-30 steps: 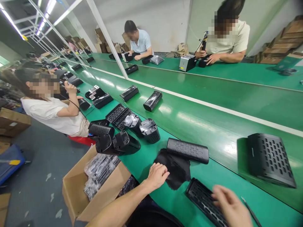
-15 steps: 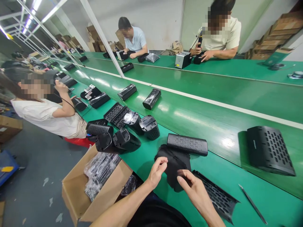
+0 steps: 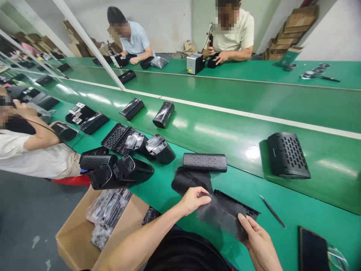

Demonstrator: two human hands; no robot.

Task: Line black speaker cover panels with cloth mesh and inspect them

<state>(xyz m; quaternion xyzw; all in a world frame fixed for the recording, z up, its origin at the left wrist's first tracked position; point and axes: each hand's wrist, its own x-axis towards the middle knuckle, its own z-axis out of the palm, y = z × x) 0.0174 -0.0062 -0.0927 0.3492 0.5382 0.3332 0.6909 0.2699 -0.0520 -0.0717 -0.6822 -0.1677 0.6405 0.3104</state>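
Note:
A thin dark mesh sheet (image 3: 220, 216) is stretched between my two hands above the green table. My left hand (image 3: 194, 200) pinches its upper left corner, and my right hand (image 3: 255, 233) grips its right end. Partly hidden behind the sheet lies a black perforated panel (image 3: 249, 210). Further dark cloth (image 3: 188, 180) rests left of it, against a black perforated speaker housing (image 3: 204, 162). To the right of the panel lie metal tweezers (image 3: 272, 211).
Several black housings (image 3: 134, 168) stand at the left, above an open cardboard box (image 3: 76, 222) of wrapped parts. A large speaker (image 3: 289, 155) sits on the green belt (image 3: 220, 131). A phone (image 3: 313, 248) lies bottom right. One person sits at left, two work across.
Both hands have moved right and down from the dark cloth pile, and a thin sheet is now held between them. The view has shifted right, bringing the phone into sight.

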